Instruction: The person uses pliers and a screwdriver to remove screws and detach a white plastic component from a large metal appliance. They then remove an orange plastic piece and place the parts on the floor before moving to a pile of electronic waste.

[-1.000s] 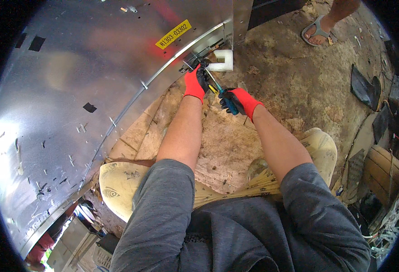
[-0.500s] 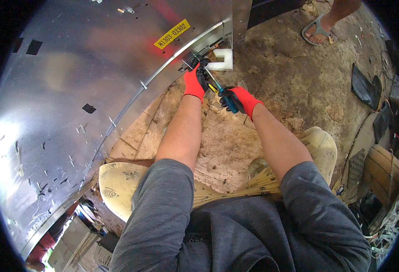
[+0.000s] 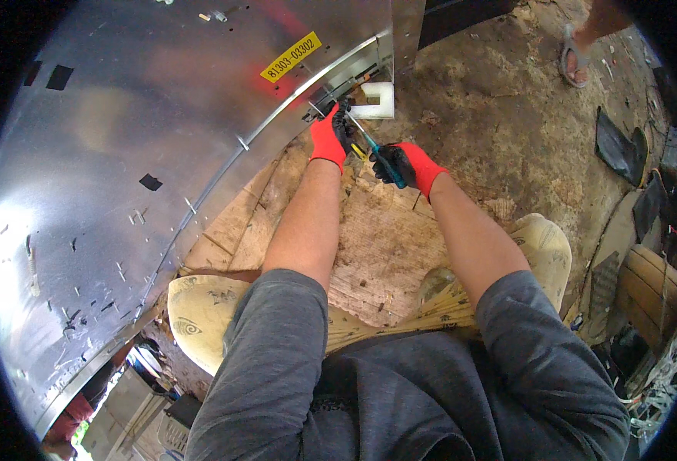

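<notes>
One metal panel [image 3: 154,100] fills the left side, its lower edge curving down across the view. One brown, stained floor [image 3: 469,100] spreads to the right of it. Two grey sleeves [image 3: 281,330] lead to two bare forearms, between two knees [image 3: 546,242] in yellow patterned cloth.

Two hands, in red and black gloves, meet near the panel's lower edge. The right hand [image 3: 411,167] has its fingers clamped on the handle of one screwdriver [image 3: 388,166]. The left hand [image 3: 331,134] is up against the panel's edge, just beside the shaft; whether its fingers are apart or closed on something, I cannot tell.

The screwdriver lies between the two hands, slanting up and left toward the edge. Its handle is teal, its shaft thin, straight and metallic; its tip is too small to make out.

One foot in one grey sandal [image 3: 573,63] stands at the upper right. Then come one yellow label [image 3: 291,57], one white, U-shaped block [image 3: 377,112] beside the left hand, and three black patches [image 3: 151,182] on the panel
</notes>
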Demonstrator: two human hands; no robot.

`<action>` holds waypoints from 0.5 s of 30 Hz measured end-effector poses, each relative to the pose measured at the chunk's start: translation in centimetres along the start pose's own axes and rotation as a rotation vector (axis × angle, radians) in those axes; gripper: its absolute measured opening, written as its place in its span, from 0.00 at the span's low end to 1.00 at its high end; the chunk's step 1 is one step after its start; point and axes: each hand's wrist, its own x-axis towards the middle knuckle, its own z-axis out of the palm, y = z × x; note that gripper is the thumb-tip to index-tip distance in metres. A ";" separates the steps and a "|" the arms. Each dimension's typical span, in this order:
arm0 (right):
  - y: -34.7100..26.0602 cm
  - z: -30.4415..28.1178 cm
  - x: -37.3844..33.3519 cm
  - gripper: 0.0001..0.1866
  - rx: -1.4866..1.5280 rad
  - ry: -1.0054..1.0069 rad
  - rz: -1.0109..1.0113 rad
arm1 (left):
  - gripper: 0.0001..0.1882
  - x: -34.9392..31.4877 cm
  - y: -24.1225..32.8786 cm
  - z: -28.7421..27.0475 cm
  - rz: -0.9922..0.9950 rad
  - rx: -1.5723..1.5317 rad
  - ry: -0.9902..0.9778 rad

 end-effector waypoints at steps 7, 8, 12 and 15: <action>0.5 0.4 -0.4 0.13 -0.445 0.306 -0.381 | 0.06 -0.3 0.1 0.2 -0.060 -0.007 0.061; 0.1 0.4 -0.4 0.13 -0.373 0.223 -0.293 | 0.06 -0.3 0.2 0.3 -0.073 0.005 0.068; -1.3 0.1 -1.1 0.14 -0.169 -0.029 0.061 | 0.05 -0.4 0.2 0.0 -0.058 -0.042 -0.005; -1.0 0.5 -1.0 0.15 -0.287 -0.024 0.009 | 0.04 0.0 -0.1 -0.2 -0.104 -0.134 -0.063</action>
